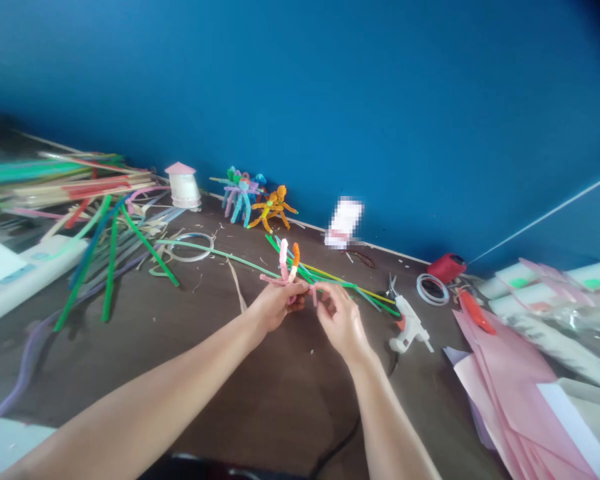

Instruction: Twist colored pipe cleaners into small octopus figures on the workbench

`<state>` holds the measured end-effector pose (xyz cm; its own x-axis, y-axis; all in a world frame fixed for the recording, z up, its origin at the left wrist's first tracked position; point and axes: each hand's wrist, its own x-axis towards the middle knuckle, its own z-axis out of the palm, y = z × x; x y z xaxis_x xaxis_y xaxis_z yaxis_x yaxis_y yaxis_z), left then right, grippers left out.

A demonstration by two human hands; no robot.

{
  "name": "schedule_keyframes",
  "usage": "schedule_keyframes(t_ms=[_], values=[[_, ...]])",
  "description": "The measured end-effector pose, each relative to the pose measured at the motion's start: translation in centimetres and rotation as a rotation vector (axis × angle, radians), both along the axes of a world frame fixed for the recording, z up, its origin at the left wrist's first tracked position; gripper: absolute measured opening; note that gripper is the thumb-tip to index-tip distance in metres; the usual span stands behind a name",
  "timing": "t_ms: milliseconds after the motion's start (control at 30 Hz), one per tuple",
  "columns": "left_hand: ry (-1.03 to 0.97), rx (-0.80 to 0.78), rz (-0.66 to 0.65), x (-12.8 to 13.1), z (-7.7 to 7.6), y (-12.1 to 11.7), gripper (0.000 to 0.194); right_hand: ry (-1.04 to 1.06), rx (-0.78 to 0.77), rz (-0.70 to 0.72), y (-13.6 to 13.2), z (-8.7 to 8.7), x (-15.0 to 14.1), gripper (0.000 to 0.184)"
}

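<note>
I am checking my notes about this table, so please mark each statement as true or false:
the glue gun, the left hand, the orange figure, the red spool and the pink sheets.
1. The white glue gun lies to the right of both hands. True.
2. The left hand holds nothing. False: it holds a fuzzy pink piece.
3. The orange figure is beside blue and purple figures. True.
4. The red spool is left of the glue gun. False: it is to the right.
5. The pink sheets are on the right side of the table. True.
</note>
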<state>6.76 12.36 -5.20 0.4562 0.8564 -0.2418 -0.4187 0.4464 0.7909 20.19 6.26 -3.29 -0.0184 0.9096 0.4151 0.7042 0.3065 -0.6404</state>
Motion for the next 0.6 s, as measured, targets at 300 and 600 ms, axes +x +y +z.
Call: schedule_keyframes(t_ms=[300, 600], values=[[0.051, 0.156, 0.024, 0.27, 0.21, -0.2, 0.018, -0.023, -0.014, -0.022, -0.08, 0.18, 0.02, 0.016], [0.182, 0.368, 0.033, 0.1, 0.37, -0.14, 0.013, 0.149, -0.083, -0.043, 0.17, -0.21, 0.12, 0.012]])
